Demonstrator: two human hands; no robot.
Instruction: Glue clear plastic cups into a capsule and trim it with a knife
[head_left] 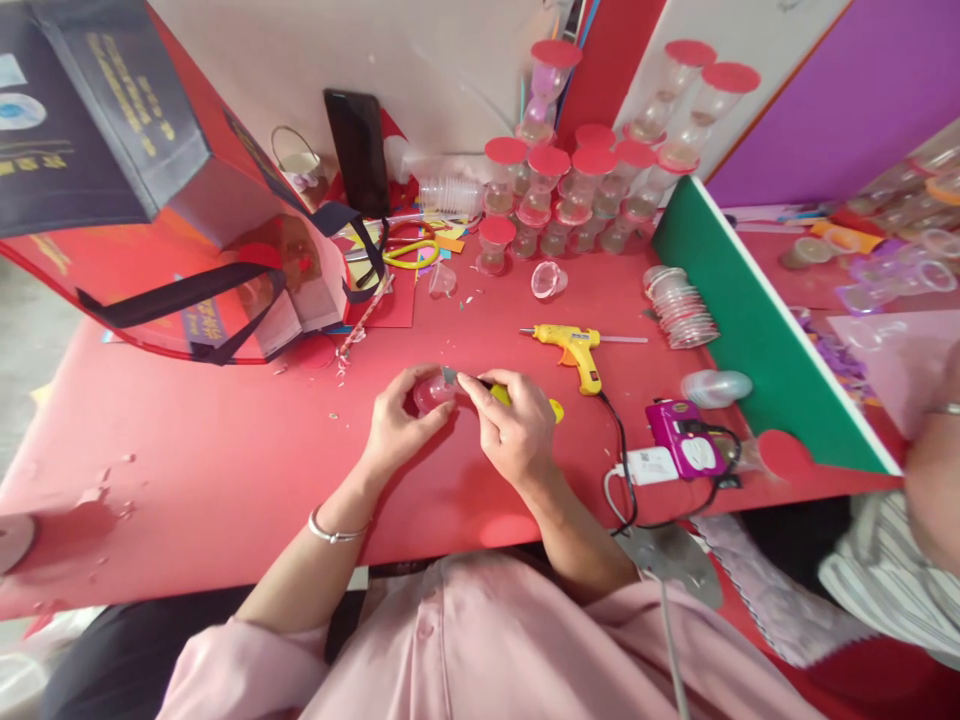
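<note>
Head view shows the left hand (401, 425) closed around a small clear cup (433, 392) near the middle of the red tabletop (225, 470), while the right hand (517, 430) grips a yellow-handled cutter (501, 394) whose blade touches the cup, so I judge a trimming step that needs a steady cup and careful blade.

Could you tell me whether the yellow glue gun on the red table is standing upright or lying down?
Lying down: the glue gun rests on its side on the red table, nozzle toward the left, apart from both hands.

Red table (225, 480) w/ glue gun (574, 347), scissors (409, 248), clear cups (570, 195), bag (187, 240).
</note>
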